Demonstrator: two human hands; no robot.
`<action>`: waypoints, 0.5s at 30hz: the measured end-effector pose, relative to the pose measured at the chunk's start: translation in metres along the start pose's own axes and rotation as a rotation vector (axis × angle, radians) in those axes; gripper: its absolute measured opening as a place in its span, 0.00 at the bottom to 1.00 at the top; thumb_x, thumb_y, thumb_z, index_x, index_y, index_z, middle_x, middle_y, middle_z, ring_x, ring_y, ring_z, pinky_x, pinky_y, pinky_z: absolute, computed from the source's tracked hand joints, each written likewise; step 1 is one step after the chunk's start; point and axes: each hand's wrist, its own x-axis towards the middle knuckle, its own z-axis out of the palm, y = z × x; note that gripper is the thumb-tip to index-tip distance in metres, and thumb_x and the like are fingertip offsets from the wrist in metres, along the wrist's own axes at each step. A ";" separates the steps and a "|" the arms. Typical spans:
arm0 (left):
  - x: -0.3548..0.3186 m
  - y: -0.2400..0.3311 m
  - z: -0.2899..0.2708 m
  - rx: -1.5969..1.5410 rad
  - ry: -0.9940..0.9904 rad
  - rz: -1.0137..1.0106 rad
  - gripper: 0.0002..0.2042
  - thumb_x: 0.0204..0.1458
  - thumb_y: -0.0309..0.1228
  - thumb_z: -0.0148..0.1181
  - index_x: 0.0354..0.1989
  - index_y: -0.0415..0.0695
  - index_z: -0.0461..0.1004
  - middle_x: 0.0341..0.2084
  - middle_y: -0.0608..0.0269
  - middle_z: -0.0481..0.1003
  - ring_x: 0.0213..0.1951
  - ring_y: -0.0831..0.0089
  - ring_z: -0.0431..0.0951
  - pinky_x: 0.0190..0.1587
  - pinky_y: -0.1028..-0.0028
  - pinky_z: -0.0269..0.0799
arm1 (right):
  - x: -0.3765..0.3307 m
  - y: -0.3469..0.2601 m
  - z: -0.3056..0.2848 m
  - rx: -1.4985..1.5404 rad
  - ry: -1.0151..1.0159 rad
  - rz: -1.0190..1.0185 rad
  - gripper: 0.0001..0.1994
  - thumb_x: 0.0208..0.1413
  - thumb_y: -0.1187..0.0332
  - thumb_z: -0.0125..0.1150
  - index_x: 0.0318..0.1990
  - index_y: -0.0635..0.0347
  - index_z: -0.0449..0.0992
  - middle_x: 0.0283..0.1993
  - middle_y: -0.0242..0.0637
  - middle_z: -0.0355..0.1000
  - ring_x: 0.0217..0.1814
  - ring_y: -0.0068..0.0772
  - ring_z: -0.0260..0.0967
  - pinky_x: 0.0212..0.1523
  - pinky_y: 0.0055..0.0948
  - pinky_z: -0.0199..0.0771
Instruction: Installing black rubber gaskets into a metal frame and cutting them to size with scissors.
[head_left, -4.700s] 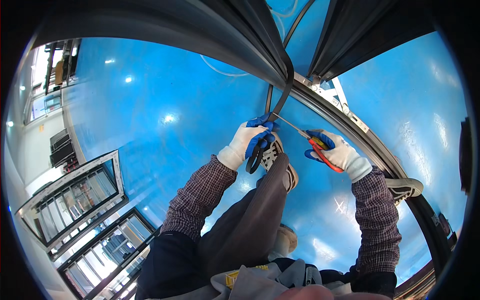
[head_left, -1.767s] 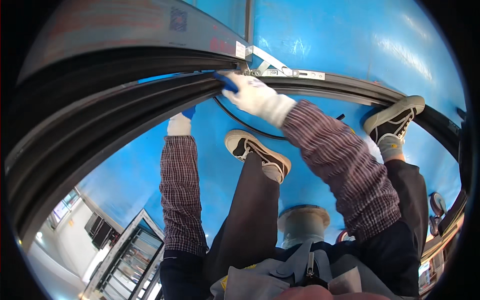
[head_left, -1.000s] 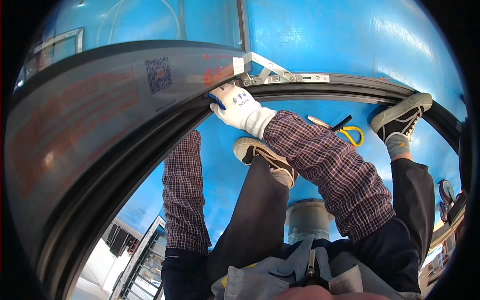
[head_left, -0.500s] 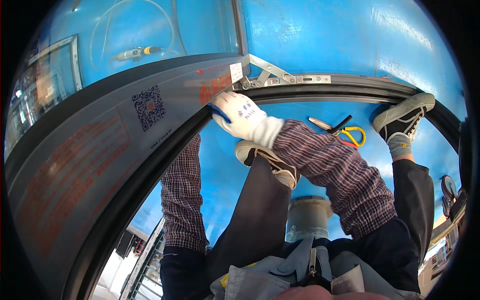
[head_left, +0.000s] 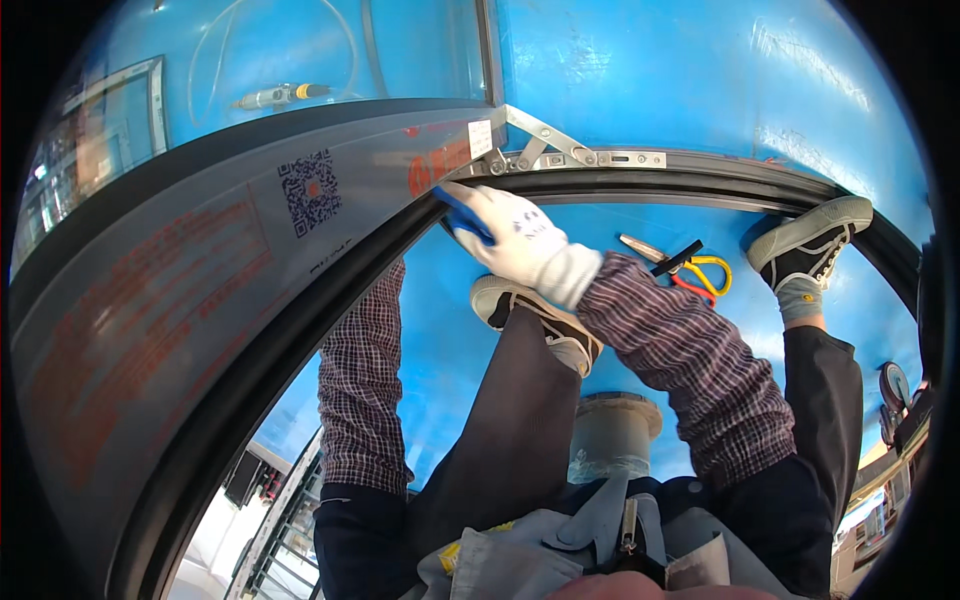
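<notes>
The right hand (head_left: 505,240), in a white glove with blue fingertips, is pressed flat against the inner edge of the dark window frame (head_left: 300,300), near its metal corner hinge (head_left: 560,155). The left hand is hidden behind the frame, so its grip can't be told. Scissors (head_left: 690,270) are left lying just beside, on the blue floor (head_left: 650,90).

Gloved right hand (head_left: 510,238) outstretched, fingers curled; left hand hidden.

I count 1 gloved hand (head_left: 510,235) on 1 frame (head_left: 300,300), 2 shoes (head_left: 540,320), 1 pair of snips (head_left: 685,270), 1 bracket (head_left: 560,155), 1 nozzle (head_left: 280,96).
</notes>
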 end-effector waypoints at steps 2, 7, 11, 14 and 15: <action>-0.003 -0.001 0.002 -0.075 0.009 -0.006 0.36 0.58 0.57 0.42 0.70 0.56 0.38 0.70 0.57 0.41 0.67 0.51 0.50 0.66 0.47 0.49 | 0.019 -0.005 0.018 -0.079 -0.027 0.020 0.15 0.50 0.68 0.58 0.46 0.61 0.71 0.37 0.43 0.71 0.34 0.44 0.71 0.36 0.34 0.72; 0.005 0.005 0.013 -0.112 0.083 -0.012 0.35 0.59 0.56 0.42 0.70 0.57 0.39 0.70 0.58 0.41 0.67 0.52 0.51 0.66 0.48 0.49 | 0.049 -0.009 0.024 -0.285 -0.343 0.132 0.13 0.49 0.65 0.57 0.42 0.60 0.71 0.38 0.45 0.71 0.34 0.46 0.70 0.35 0.34 0.71; 0.012 0.020 0.008 -0.159 0.123 -0.032 0.35 0.59 0.55 0.42 0.70 0.57 0.40 0.70 0.59 0.42 0.67 0.53 0.51 0.66 0.49 0.49 | 0.034 0.004 0.028 -0.340 -0.194 0.093 0.13 0.49 0.64 0.58 0.40 0.60 0.72 0.36 0.45 0.71 0.35 0.46 0.70 0.37 0.35 0.70; 0.016 0.020 0.007 -0.182 0.152 -0.040 0.34 0.59 0.54 0.43 0.70 0.57 0.40 0.70 0.59 0.42 0.67 0.54 0.51 0.67 0.50 0.49 | 0.022 0.006 0.030 -0.343 0.048 0.006 0.13 0.48 0.63 0.58 0.39 0.60 0.72 0.35 0.45 0.71 0.35 0.45 0.70 0.39 0.35 0.70; 0.016 0.015 0.012 -0.176 0.163 -0.036 0.34 0.59 0.54 0.43 0.70 0.57 0.40 0.70 0.59 0.43 0.67 0.54 0.51 0.67 0.50 0.49 | 0.023 0.001 0.032 -0.335 0.048 -0.011 0.12 0.48 0.63 0.58 0.38 0.59 0.73 0.35 0.44 0.72 0.35 0.44 0.70 0.39 0.35 0.70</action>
